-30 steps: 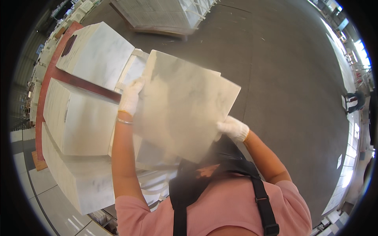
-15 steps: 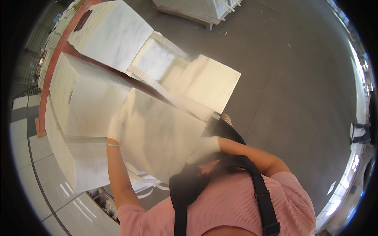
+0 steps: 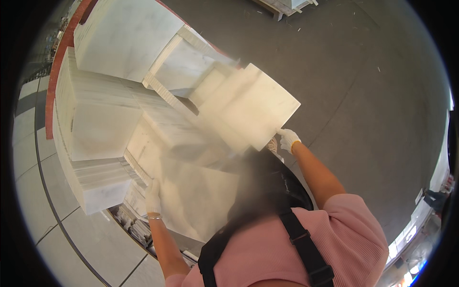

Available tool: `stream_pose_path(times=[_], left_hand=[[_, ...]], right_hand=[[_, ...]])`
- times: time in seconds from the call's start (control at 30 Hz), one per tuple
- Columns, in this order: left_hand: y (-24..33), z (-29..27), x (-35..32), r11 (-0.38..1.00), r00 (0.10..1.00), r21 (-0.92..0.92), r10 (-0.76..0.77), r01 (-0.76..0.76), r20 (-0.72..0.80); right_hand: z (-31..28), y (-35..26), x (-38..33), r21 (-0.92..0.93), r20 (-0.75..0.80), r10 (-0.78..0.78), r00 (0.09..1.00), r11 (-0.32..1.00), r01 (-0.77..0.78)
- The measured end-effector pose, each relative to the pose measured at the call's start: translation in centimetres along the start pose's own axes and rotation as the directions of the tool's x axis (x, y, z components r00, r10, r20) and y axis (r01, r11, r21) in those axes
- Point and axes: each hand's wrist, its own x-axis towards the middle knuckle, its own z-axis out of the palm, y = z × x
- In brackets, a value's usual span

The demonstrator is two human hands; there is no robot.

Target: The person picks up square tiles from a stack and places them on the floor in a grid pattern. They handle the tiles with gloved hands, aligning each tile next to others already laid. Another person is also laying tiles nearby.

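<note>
My left hand (image 3: 153,193), in a white glove, grips the left edge of a pale marble tile (image 3: 201,191) with grey veins, tilted in front of my body. My right hand (image 3: 289,139), gloved too, has its fingers curled at the lower right edge of another white tile (image 3: 270,107), at the end of a row of stacked tiles. Haze blurs the middle of the view and hides where the two sets of tiles meet. The near tile's lower edge is partly behind my black apron (image 3: 258,186).
Thick blocks of stacked white tiles (image 3: 103,131) stand to the left along a red beam (image 3: 57,81). Another tile block (image 3: 129,40) lies farther off. A wooden pallet (image 3: 275,8) stands at the far edge of the grey floor (image 3: 363,110).
My right hand has left the near tile and reached out to the edge of the far right one. My left hand and the near tile have come lower and closer to me.
</note>
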Motion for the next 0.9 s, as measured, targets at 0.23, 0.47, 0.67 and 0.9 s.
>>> stream_pose_path(times=[0.23, 0.47, 0.67, 0.9], left_hand=[[-0.1, -0.5, -3.2, 0.994, 0.987, 0.011, -0.111, 0.113, -0.117], [-0.8, -0.1, -4.2, 0.99, 0.99, -0.112, -0.096, 0.084, -0.104], [1.0, 0.5, -4.5, 0.999, 0.995, -0.012, -0.043, 0.042, -0.087], [4.3, 0.2, -2.0, 0.985, 0.988, 0.096, 0.146, -0.141, -0.056]], right_hand=[[3.7, 0.4, 6.5, 0.295, -0.086, 0.017, 0.996, 0.956, 0.009], [4.0, -1.5, 2.6, 0.294, -0.039, 0.046, 0.998, 0.955, -0.033], [5.4, -2.8, -1.6, 0.112, 0.141, -0.356, 0.924, 0.933, 0.342], [9.0, -4.9, -5.7, 0.199, 0.061, -0.654, 0.754, 0.748, 0.633]])
